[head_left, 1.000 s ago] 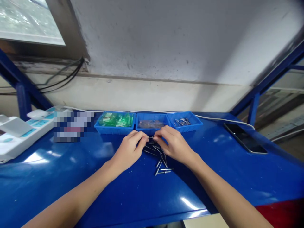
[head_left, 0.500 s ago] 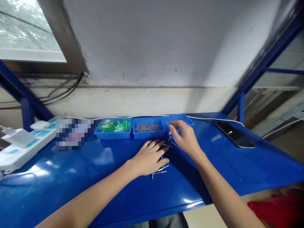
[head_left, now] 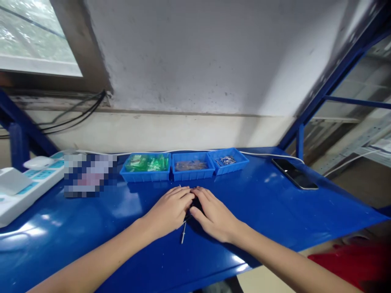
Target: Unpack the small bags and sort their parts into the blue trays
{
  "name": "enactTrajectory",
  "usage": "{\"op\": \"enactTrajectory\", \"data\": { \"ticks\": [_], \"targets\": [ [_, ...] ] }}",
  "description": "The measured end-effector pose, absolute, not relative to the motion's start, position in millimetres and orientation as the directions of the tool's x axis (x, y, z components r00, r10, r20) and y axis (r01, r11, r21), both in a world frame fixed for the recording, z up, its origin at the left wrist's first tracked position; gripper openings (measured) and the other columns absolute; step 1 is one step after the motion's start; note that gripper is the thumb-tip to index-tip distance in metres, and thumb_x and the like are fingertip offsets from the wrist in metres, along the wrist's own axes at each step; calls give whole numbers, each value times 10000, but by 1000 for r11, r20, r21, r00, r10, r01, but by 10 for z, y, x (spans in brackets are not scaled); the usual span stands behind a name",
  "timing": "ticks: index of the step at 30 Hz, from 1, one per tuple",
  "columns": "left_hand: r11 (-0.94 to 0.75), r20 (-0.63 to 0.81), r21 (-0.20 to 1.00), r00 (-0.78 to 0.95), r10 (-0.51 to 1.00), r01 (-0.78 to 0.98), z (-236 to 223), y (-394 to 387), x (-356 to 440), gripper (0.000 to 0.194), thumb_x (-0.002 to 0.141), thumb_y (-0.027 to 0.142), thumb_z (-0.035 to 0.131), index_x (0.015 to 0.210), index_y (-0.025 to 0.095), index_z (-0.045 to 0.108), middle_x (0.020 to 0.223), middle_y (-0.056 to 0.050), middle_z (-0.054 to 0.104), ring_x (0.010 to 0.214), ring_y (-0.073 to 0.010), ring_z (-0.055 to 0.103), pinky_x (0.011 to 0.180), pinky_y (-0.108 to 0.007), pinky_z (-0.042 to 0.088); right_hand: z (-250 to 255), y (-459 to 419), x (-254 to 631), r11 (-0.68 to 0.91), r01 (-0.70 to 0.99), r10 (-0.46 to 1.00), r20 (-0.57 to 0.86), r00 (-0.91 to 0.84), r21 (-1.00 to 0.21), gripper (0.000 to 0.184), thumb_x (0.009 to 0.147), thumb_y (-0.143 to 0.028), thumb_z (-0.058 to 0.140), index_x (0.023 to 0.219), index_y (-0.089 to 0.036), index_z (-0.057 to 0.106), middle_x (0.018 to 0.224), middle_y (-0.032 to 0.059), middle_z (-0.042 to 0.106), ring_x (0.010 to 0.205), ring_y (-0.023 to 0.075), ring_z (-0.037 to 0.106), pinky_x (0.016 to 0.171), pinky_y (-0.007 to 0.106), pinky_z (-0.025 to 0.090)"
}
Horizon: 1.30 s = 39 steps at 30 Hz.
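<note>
My left hand [head_left: 171, 209] rests on the blue table with its fingers stretched over a small group of metal blind rivets. Facing it, my right hand [head_left: 215, 213] is cupped, its thumb apart from its fingers. The fingertips of both hands meet above the rivets and hide most of them. One blind rivet [head_left: 183, 233] sticks out toward me below the left hand. Behind the hands, the right blue bin [head_left: 233, 168] holds more blind rivets [head_left: 227, 160]. The middle blue bin [head_left: 194, 175] contains thin brownish pieces, their kind unclear.
The left blue bin [head_left: 145, 176] holds green plastic packets [head_left: 146, 162]. A power strip [head_left: 18, 197] with plugs lies at the left, beside a blurred-out item [head_left: 90, 175]. At the right lies a phone [head_left: 295, 174]. A white cable [head_left: 265, 154] runs along the wall.
My right hand has come down from the right bin to the table, beside my left hand. The left hand has moved slightly left, its spread fingers drawn together. The right bin's rivets now show.
</note>
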<state>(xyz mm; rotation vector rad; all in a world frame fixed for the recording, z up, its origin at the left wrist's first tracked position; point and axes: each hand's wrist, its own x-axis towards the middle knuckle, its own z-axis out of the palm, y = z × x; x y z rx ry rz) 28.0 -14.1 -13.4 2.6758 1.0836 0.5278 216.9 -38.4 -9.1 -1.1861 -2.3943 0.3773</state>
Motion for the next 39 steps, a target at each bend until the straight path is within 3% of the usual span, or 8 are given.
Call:
{"op": "enactTrajectory", "data": {
  "ticks": [3,7,12,17,21,25,33,39],
  "targets": [
    [-668,278,377,610,742,642,-97,-84,62,366,836,49,360,1088,192,585,1138,-69,624,1076,-195,548,950,-367,439,-63,-202,1977,640,675,768,283,-574,-367,322,929,-366,383,1113,-147,530,1022,106,585,949,213,512,869,401,423],
    [-616,267,400,557,787,679,-81,-34,-212,414,801,-15,350,1071,202,576,1095,-50,615,1034,-188,536,929,-358,447,-82,23,1801,716,634,698,277,-660,-293,291,928,-347,387,979,-153,597,886,80,572,871,200,502,841,395,401],
    [-531,204,389,492,847,753,-118,38,-313,393,839,8,358,1109,211,559,1048,-61,593,989,-210,533,880,-384,463,-86,36,1801,703,589,702,259,-663,-399,234,919,-290,416,1007,-188,607,901,66,576,868,197,506,853,410,383],
    [-435,185,569,406,895,698,-127,17,-225,284,904,116,356,1093,226,539,997,-50,571,911,-172,567,815,-320,494,-77,-1,1917,643,538,744,280,-606,-545,239,899,-263,457,1102,-181,552,895,67,605,855,203,513,790,381,421],
    [-437,230,668,392,891,602,-75,-84,-107,281,914,135,365,1126,257,503,1011,-28,561,886,-132,572,814,-269,493,-118,18,1945,671,516,724,321,-610,-533,236,871,-242,506,1098,-186,540,919,64,608,867,208,503,774,371,421],
    [-457,274,681,379,884,572,-41,-155,-42,272,913,148,382,1141,256,482,965,-26,571,868,-137,576,804,-288,493,-130,10,1945,711,508,697,392,-601,-486,102,878,-203,480,928,-187,567,837,52,598,791,187,496,728,343,409],
    [-448,350,713,279,894,540,-78,-194,-8,155,910,197,422,1013,213,536,994,-43,575,849,-133,588,785,-290,500,-94,-13,1911,729,549,684,457,-569,-408,94,887,-194,470,851,-178,556,802,56,588,759,176,495,697,314,398],
    [-500,383,631,321,866,593,-24,-218,-62,83,862,231,527,916,206,584,848,-13,598,740,-127,575,702,-260,487,-70,-24,1890,723,561,690,475,-546,-404,162,913,-195,408,838,-169,549,778,64,580,739,177,488,680,313,396]
  ]
}}
